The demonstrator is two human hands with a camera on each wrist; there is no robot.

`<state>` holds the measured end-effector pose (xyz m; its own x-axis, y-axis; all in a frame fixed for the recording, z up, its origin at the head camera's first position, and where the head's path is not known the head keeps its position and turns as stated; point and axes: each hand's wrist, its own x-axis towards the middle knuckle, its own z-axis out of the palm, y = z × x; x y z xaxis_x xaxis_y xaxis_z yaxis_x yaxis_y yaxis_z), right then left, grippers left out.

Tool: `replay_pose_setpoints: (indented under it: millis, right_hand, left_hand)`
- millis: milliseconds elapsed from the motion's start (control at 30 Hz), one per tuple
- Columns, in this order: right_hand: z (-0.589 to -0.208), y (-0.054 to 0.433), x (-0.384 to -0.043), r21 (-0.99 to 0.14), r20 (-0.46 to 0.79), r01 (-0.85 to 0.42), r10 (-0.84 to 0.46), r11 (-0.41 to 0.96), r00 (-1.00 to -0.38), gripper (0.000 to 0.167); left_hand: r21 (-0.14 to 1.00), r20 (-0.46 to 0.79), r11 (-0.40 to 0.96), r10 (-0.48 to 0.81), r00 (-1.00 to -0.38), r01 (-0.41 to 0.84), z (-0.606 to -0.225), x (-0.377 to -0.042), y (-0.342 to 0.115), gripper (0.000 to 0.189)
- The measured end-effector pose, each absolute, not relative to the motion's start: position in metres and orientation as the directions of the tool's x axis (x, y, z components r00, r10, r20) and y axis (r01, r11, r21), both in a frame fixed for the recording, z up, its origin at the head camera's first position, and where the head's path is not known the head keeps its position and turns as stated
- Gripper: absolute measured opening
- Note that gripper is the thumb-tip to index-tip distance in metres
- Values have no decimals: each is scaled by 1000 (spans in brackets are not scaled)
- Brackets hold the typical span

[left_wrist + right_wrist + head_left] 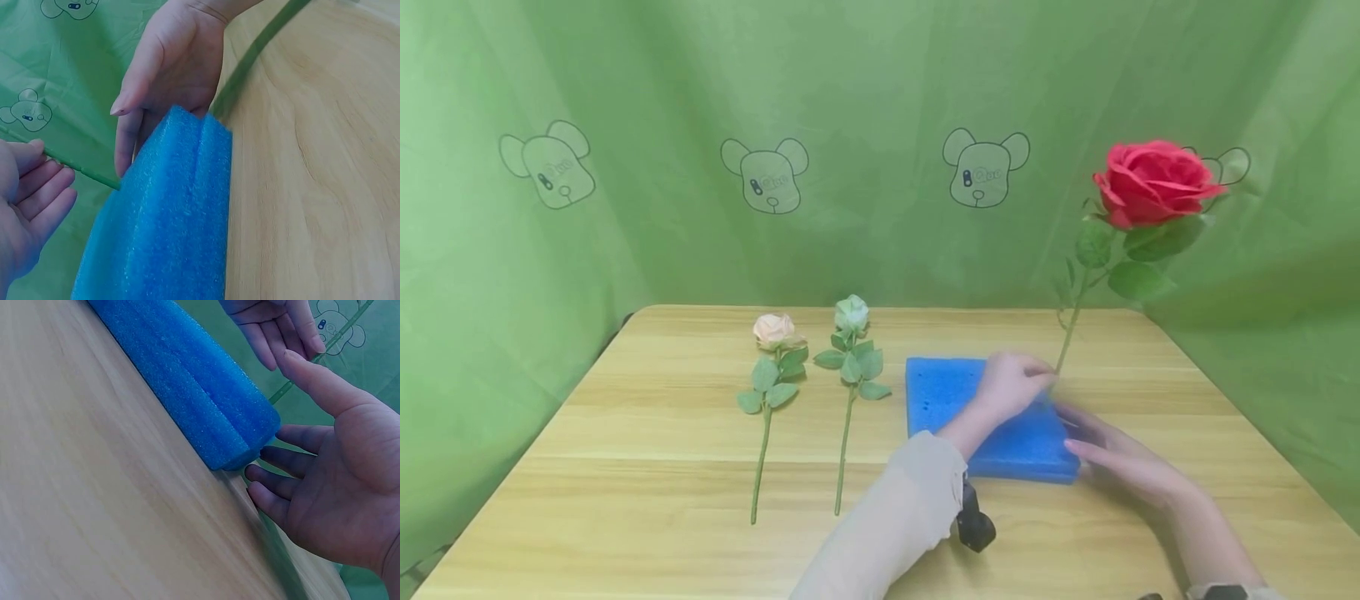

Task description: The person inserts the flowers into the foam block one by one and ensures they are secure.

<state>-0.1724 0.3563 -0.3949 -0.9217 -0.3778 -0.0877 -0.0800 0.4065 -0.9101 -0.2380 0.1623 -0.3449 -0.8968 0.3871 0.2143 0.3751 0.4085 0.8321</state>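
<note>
A large red rose (pixel 1157 185) stands tilted to the right, its stem (pixel 1070 333) running down to the far right part of a blue foam block (pixel 936 392). Thumb and fingertips of my left hand (pixel 1011 385) pinch this stem low down, just above the foam. In the left wrist view, the stem's lower end meets the foam surface; how deep it goes is hidden. My right hand (pixel 1123 462) is spread at the block's right end. Its fingers (pixel 294 462) are straight or slightly bent, the tips at the foam's edge, with nothing gripped.
Left of the foam, a pale pink rose (pixel 775 331) and a pale green-white rose (pixel 852 314) lie on the wooden table (pixel 647 417), stems toward the front. A green curtain (pixel 865 75) with printed bear heads hangs behind and at both sides.
</note>
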Motion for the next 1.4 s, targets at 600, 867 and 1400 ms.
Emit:
replay_pose_setpoints:
  millis: [600,867,1400]
  right_hand:
    - [-395,356,-172,-925,-89,-73,-398,373,-913,60]
    - [-395,356,-173,-917,-96,-72,-392,392,-915,60]
    - [-398,359,-175,-899,-66,-123,-409,419,-910,59]
  left_hand:
    - [903,175,306,379,-909,301,-341,-235,127,26]
    - [937,160,245,334,-929,249,-339,-237,93,23]
    - [971,160,146,201,-966,191,-332,-236,11,28]
